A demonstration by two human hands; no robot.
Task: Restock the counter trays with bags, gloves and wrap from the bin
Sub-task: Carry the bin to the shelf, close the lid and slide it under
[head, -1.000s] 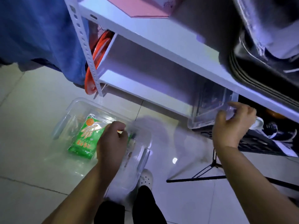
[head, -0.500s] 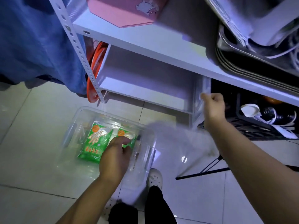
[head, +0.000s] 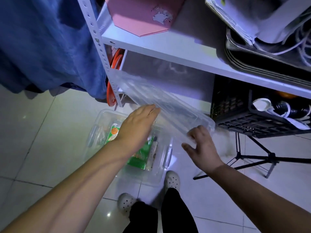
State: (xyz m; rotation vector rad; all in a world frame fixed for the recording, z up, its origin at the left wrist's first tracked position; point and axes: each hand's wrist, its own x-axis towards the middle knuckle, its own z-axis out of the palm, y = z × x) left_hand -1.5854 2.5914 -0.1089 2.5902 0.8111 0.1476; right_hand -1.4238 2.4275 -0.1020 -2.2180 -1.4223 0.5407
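The clear bin (head: 152, 179) sits on the tiled floor, with green packets (head: 138, 159) inside. A clear lid (head: 159, 101) hangs tilted above the bin's far side. The left hand (head: 136, 126), fingers straight, touches the lid's edge over the bin. The right hand (head: 202, 148), fingers spread, meets the lid's corner right of the bin; whether it grips is unclear.

Left hand (head: 136, 125) and right hand (head: 203, 148) show bare forearms (head: 75, 187); trousers (head: 178, 214) black, clogs (head: 171, 179) white with round holes.
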